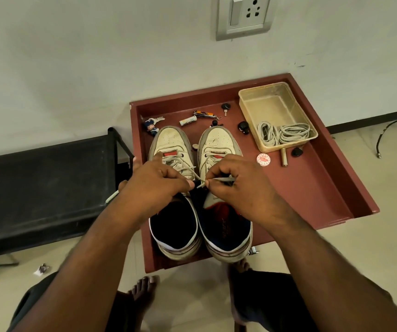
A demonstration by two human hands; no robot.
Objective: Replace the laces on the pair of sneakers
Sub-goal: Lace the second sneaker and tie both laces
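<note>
**Two hands work a lace over a pair of white sneakers in a red tray**

Seen from above, a pair of worn white sneakers stands side by side in a shallow red-brown tray [331, 188], toes pointing away toward a pale wall. The left sneaker [171, 149] and the right sneaker [219, 144] nearly touch along their inner sides, and their dark blue linings face the viewer.

Both hands meet over the middle of the shoes. The left hand [155, 185] has its fingers curled, with the thumb and fingertips pinched on the grey-white lace [180, 164] that crosses the eyelets of the left sneaker. The right hand [238, 185] is also curled, pinching the end of a lace between thumb and forefinger, its stiff tip [226, 179] poking out to the right. A loose lace end [111, 196] hangs out past the left wrist.

At the tray's far right corner sits a clear plastic box [274, 104] holding two coiled bundles of laces [283, 134]. Small items lie scattered beyond the toes: a doll keychain [151, 128], a small white tube [187, 121], a black key [225, 107] and a round red-and-white disc [263, 159].

A black bench [36, 185] stands to the left, a wall socket [244, 16] is mounted above, and the person's bare feet [142, 291] rest on the tiled floor.
</note>
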